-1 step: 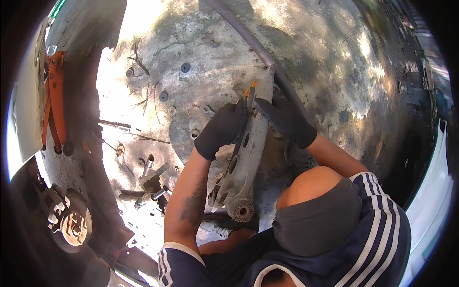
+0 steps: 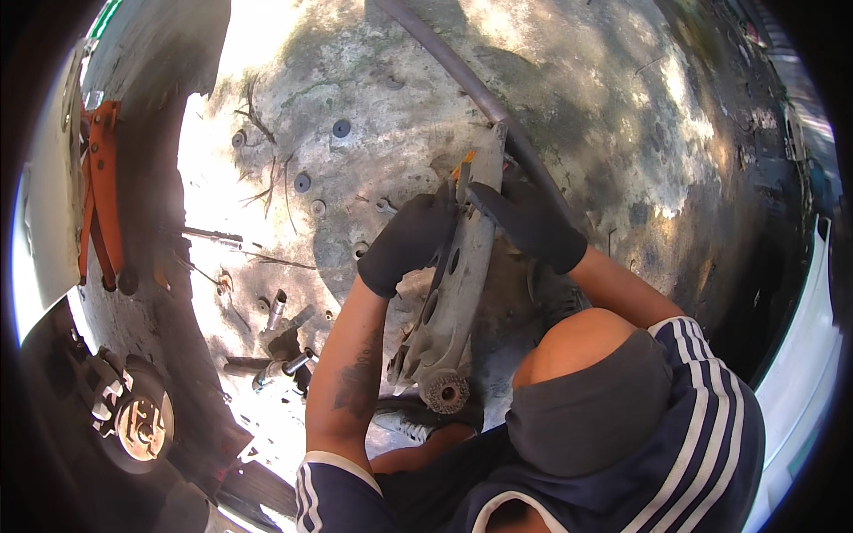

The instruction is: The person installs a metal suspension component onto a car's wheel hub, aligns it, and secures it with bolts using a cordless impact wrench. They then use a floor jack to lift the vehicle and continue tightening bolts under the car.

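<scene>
A grey metal suspension arm [image 2: 464,298] lies lengthwise before me, with holes along its side and a round bushing [image 2: 430,392] at its near end. My left hand [image 2: 407,243], in a black glove, is closed at its left edge, the finger tips partly hidden. Beside that thumb a narrow dark flat piece [image 2: 463,181] sticks up, with something orange [image 2: 465,162] just beyond. My right hand [image 2: 538,227], gloved too, grips the arm from the right, thumb across its top and the other fingers mostly hidden. A long metal pipe [image 2: 453,67] runs from beside the arm's far end.
At the left, an orange jack [image 2: 103,191] stands by a car body, with a wheel hub [image 2: 142,428] nearer me. Sockets and ratchet tools [image 2: 289,362] lie on the concrete, with round washers [image 2: 341,129] and twigs farther off. A white panel [image 2: 804,346] borders the right.
The whole picture has shifted very slightly left. Both hands keep their hold at the same places on the suspension arm.
</scene>
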`<state>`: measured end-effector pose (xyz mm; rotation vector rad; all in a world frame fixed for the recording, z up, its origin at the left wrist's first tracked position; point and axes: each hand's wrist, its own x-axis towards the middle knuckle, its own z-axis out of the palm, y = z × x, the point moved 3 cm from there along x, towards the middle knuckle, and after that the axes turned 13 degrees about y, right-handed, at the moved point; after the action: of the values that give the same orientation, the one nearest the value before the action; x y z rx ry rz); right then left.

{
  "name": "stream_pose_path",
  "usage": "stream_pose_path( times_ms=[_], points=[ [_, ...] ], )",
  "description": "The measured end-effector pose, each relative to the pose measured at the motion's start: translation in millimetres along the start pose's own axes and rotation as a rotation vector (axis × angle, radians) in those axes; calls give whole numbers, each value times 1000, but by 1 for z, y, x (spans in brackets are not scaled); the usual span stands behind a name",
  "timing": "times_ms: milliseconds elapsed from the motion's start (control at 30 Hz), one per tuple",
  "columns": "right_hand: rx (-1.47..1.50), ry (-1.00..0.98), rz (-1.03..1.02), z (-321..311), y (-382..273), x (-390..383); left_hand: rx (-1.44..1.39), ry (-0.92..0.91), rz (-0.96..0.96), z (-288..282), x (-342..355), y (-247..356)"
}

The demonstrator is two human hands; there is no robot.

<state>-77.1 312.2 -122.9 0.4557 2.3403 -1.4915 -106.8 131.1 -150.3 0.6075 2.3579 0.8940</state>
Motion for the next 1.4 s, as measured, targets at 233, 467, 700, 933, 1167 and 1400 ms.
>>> stream_pose_path(
  times_ms=[233, 467, 700, 933, 1167, 1400],
  points=[
    [-344, -217, -242, -8, -27, -5, 58, 333, 244, 8, -8, -5],
    [392, -357, 184, -10, 31, -8, -534, 501, -91, 19, -13, 18],
    [-28, 1, -432, -3, 32, -29, -577, 544, -75, 20, -14, 29],
    [-373, 192, -685, -1, 28, -41, -302, 666, 67, 58, -19, 11],
    [310, -165, -13, 4, 62, -26, -674, 465, -66, 43, -8, 35],
    [455, -192, 185, 0, 60, -18, -723, 403, -36, 37, -12, 32]
  ],
)
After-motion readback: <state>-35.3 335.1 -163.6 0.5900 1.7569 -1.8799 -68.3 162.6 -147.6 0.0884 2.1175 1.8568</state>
